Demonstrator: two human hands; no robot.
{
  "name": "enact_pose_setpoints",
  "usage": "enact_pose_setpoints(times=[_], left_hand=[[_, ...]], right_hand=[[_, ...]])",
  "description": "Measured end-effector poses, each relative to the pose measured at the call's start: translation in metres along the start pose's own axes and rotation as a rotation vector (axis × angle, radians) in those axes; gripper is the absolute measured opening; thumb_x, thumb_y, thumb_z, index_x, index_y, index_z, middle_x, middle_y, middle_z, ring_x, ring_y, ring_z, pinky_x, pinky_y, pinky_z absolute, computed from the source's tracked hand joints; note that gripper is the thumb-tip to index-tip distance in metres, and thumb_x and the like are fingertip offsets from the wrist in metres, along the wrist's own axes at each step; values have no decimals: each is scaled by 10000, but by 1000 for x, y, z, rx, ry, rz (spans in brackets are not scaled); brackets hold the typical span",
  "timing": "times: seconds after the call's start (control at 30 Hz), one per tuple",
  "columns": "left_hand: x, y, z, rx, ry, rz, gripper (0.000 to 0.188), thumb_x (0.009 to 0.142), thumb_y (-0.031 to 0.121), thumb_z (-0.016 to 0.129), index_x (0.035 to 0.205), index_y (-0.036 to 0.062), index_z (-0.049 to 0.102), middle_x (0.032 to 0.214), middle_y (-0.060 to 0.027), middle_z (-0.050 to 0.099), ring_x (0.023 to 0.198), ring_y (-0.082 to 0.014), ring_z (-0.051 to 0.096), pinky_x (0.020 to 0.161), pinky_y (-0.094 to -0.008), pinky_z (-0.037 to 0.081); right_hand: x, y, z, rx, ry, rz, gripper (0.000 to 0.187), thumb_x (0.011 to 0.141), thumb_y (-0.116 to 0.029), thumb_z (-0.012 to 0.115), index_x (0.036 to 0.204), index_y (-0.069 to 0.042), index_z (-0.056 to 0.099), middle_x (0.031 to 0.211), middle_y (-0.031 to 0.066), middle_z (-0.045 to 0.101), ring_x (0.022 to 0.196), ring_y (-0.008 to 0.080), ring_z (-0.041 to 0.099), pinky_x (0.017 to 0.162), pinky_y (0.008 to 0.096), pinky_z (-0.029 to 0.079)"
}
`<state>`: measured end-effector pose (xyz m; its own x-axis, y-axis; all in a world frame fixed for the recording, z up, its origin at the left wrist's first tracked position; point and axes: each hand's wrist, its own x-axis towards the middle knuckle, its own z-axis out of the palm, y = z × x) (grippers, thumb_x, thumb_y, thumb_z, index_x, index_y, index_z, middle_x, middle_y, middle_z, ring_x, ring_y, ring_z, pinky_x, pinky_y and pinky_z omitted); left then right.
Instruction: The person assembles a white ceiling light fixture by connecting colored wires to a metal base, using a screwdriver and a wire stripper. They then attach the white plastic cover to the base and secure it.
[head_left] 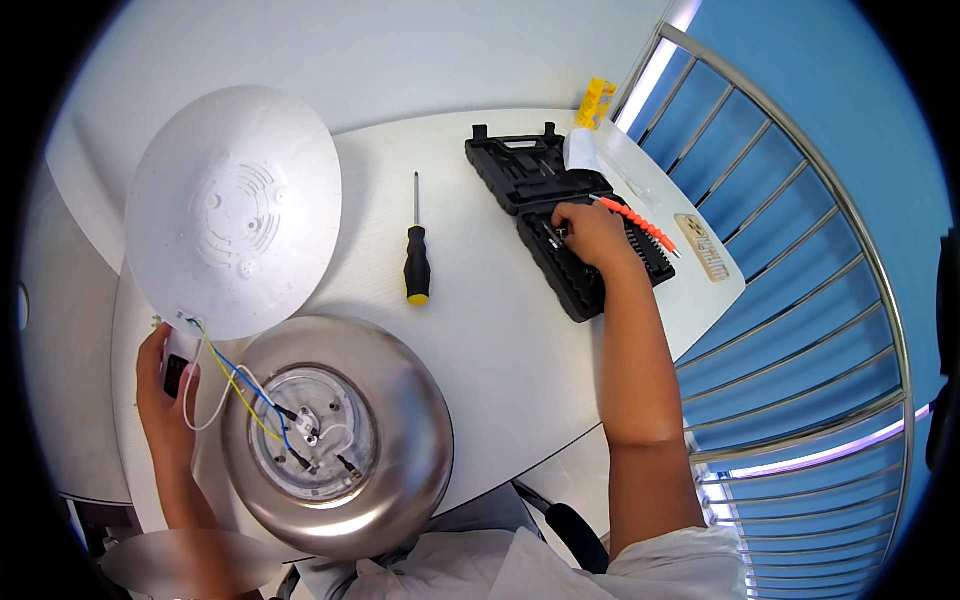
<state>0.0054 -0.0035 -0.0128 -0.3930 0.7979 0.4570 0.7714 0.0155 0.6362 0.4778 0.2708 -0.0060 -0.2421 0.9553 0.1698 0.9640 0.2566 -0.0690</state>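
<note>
My left hand [165, 395] is closed round a white piece with a black part [176, 372], just under the lower rim of a round white lamp plate [232, 210] that is tilted up. Blue, yellow-green and white wires [245, 385] run from that plate to the inside of a brushed-metal lamp housing [410, 430], close to my body. Over at the open black tool case [560, 275], my right hand [592, 235] reaches in with fingers bent together among the small metal parts; what they hold is hidden. An orange flexible shaft [640, 222] lies beside that hand, across the case.
A black-and-yellow screwdriver [417, 265] lies mid-table, its tip pointing away. Behind the case are a yellow box [596, 103] and a white paper [580, 150]. A clear pack of small parts [705, 248] lies near the right edge of the white table [480, 400]. Metal railing [800, 170] curves beyond.
</note>
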Motion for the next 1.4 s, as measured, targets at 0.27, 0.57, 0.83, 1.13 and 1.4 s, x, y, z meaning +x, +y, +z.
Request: enact_pose_setpoints(times=[0.27, 0.57, 0.83, 1.13, 1.4], left_hand=[[0, 3, -1, 30, 1, -16, 491, 832, 35, 600, 1308, 23, 482, 1293, -153, 522, 1228, -279, 487, 1068, -380, 335], [0, 6, -1, 54, -1, -11, 488, 832, 45, 604, 1306, 29, 486, 1289, -153, 526, 1220, -287, 495, 1066, -385, 340], [0, 9, 0, 25, -4, -24, 491, 833, 45, 602, 1309, 23, 480, 1282, -157, 528, 1218, -286, 496, 1060, -377, 343], [1, 6, 0, 11, -6, -15, 488, 840, 68, 603, 1310, 24, 479, 1282, -158, 527, 1215, -282, 492, 1064, -379, 336], [0, 9, 0, 39, -4, -2, 485, 840, 77, 608, 1306, 29, 483, 1273, -156, 533, 1211, -284, 498, 1062, -382, 340]], right_hand=[[-9, 6, -28, 709, 71, -30, 202, 865, -33, 568, 1029, -119, 646, 911, 46, 627, 890, 182, 580, 827, 314, 465], [-17, 6, -37, 1706, -121, -422, 117, 875, -26, 580, 989, -13, 602, 935, 83, 621, 897, 177, 606, 826, 305, 502], [-16, 5, -34, 1758, -140, -450, 120, 873, -50, 615, 984, -10, 596, 957, 88, 620, 861, 189, 623, 807, 307, 521], [-16, 4, -38, 1773, -188, -406, 101, 874, -65, 624, 960, -24, 590, 847, 39, 599, 744, 136, 597, 714, 244, 495], [-19, -14, -37, 1559, -60, -383, 148, 808, 18, 583, 943, -43, 595, 811, 16, 593, 711, 109, 579, 691, 237, 486]])
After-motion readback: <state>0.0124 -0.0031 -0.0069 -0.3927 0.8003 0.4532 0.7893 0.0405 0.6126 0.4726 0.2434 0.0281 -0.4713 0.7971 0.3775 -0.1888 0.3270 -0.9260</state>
